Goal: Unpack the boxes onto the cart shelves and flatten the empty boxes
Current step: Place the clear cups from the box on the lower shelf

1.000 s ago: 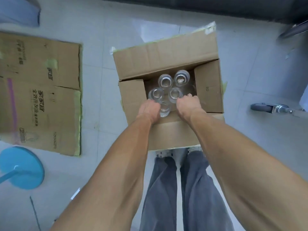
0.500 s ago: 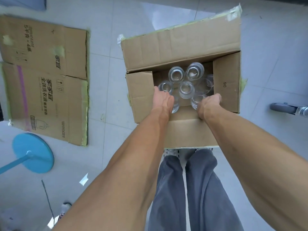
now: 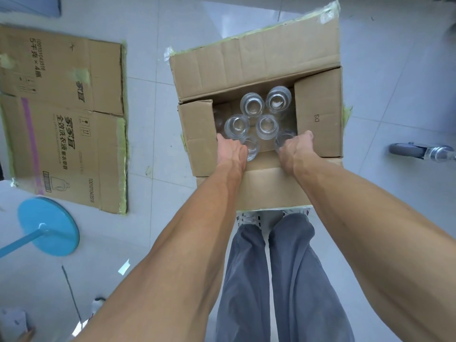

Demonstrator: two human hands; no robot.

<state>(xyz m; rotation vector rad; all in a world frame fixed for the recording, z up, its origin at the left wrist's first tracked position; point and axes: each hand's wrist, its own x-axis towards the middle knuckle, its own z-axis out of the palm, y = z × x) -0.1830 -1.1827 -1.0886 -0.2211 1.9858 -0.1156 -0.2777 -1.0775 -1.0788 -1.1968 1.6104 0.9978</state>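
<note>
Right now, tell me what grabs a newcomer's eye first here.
The open cardboard box at centre, packed with clear glass jars, stands out first. Both hands reach in: the left hand and right hand each at a near jar. A flattened box lies on the floor, left.

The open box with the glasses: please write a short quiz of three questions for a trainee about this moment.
1. True or false: the box is already empty.
2. What lies flat on the floor to the left? A) cardboard B) a towel C) a tray
3. Fill in: the left hand and the right hand both reach into the ____.

Key: 1 false, clear glasses stand inside; 2 A; 3 box.
</note>
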